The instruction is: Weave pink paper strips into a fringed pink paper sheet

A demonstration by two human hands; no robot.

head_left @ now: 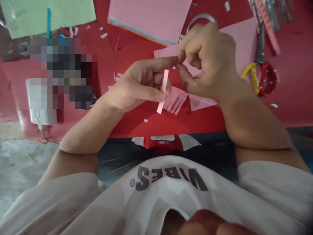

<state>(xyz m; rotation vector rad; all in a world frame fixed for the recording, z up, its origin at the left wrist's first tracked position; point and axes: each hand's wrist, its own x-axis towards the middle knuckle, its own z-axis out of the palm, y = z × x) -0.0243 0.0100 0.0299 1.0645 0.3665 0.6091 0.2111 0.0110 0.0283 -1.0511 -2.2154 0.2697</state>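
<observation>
My left hand [141, 81] pinches a narrow pink paper strip [165, 81] between its thumb and a bent finger, while its index finger reaches toward my right hand. The right hand [207, 55] has thumb and index finger drawn together at the left index fingertip; anything between them is too small or hidden to tell. Just below the hands lies a small pile of pink paper strips [176, 100] on the red table [137, 127]. A pink sheet [242, 42] lies partly under my right hand. Behind that hand shows part of a pale ring [201, 15].
Scissors [260, 73] with red and yellow handles lie to the right. At the back are a stack of pink paper [149, 18] with coloured edges and a green sheet [51, 14]. A white block [44, 114] with a cable sits left, beside a pixelated area. Paper scraps are scattered around.
</observation>
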